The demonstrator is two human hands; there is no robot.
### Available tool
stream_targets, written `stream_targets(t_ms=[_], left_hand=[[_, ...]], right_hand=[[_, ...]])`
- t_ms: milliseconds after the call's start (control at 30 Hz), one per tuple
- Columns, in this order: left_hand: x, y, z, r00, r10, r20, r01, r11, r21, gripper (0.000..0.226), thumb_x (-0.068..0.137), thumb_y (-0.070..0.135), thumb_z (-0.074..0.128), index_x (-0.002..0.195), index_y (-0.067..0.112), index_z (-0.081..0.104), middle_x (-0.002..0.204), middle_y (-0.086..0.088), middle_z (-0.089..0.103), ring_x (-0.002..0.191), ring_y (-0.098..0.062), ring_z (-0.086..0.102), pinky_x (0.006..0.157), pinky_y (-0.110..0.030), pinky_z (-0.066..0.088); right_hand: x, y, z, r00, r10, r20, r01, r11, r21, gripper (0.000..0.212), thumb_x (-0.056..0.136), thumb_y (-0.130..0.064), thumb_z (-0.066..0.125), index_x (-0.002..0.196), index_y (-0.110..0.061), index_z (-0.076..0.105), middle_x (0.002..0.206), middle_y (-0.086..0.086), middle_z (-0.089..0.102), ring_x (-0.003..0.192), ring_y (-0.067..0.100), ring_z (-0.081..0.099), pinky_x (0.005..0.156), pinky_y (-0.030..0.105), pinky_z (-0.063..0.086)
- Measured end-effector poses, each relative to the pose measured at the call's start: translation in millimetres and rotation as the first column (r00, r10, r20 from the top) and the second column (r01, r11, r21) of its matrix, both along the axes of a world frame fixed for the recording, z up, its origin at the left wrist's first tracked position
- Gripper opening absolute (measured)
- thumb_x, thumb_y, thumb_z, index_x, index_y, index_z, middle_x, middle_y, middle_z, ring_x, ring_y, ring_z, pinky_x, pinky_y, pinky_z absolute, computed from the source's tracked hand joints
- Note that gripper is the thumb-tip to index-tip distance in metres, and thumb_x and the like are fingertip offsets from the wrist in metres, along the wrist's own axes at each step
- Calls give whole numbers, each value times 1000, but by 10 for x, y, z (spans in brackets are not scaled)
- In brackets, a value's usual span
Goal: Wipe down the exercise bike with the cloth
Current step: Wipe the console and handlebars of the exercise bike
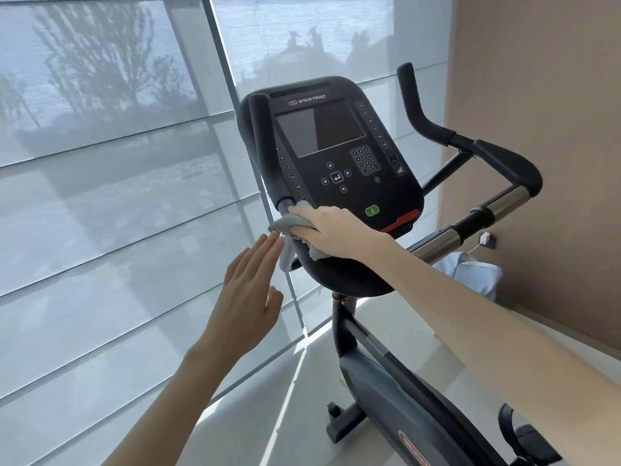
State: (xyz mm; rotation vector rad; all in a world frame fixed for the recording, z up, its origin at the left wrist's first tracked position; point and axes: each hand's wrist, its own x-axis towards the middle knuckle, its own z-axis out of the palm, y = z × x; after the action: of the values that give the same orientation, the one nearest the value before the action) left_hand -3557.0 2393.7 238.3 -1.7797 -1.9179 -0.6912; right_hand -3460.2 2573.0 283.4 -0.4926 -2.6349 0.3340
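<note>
Beside shaded windows [100,169], right hand [331,232] grips cloth [289,224] on bike handlebar [265,146]; left hand [250,290] hovers flat, released.

Single head-worn wide-angle camera, aimed forward and down, close to the black plastic exercise bike console [336,156] and facing its screen side. Sheer grey window blinds [100,196] fill the frame left of the console, a tan wall [537,95] right.

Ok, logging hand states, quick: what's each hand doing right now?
Left hand: open, holding nothing.
Right hand: grips the cloth on the bike's handlebar.
</note>
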Motion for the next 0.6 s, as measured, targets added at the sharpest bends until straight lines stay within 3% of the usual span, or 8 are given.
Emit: stream_targets(t_ms=[167,333,433,500,600], left_hand=[[79,58,-53,999,-37,11,37,999,9,66,81,5,46,146,6,31,152,-6,30,142,-11,15,116,-36,18],[151,80,-105,998,-31,49,31,1000,2,69,81,-3,52,146,7,31,153,-4,28,143,-11,16,118,-33,14],[199,108,-118,999,-26,48,27,1000,-17,68,81,-4,52,145,6,31,153,-6,29,144,-16,18,118,-36,14],[186,122,-120,999,-22,42,23,999,-27,68,82,-4,52,145,6,31,153,-6,29,144,-17,19,118,-38,16],[134,107,-116,999,-14,30,15,1000,-27,69,82,-4,54,146,6,31,153,-7,30,143,-17,20,117,-39,17]], right_hand=[[231,-64,-130,996,-90,-9,91,991,103,43,99,-42,33,133,-16,38,109,16,61,99,40,58,85,45,46],[692,-89,-367,983,-184,1,177,947,269,49,97,-46,33,136,-17,40,106,6,63,91,31,62,77,40,50],[947,-170,-491,991,-134,0,122,903,413,50,93,-37,48,135,-9,46,117,15,63,88,32,65,72,40,54],[1039,-224,-554,996,-67,-61,84,928,363,49,89,-28,59,130,-3,52,123,22,59,102,37,63,81,43,53],[1015,-225,-518,996,3,-94,15,983,183,50,95,-33,49,139,-12,41,144,11,42,131,25,42,102,36,38]])
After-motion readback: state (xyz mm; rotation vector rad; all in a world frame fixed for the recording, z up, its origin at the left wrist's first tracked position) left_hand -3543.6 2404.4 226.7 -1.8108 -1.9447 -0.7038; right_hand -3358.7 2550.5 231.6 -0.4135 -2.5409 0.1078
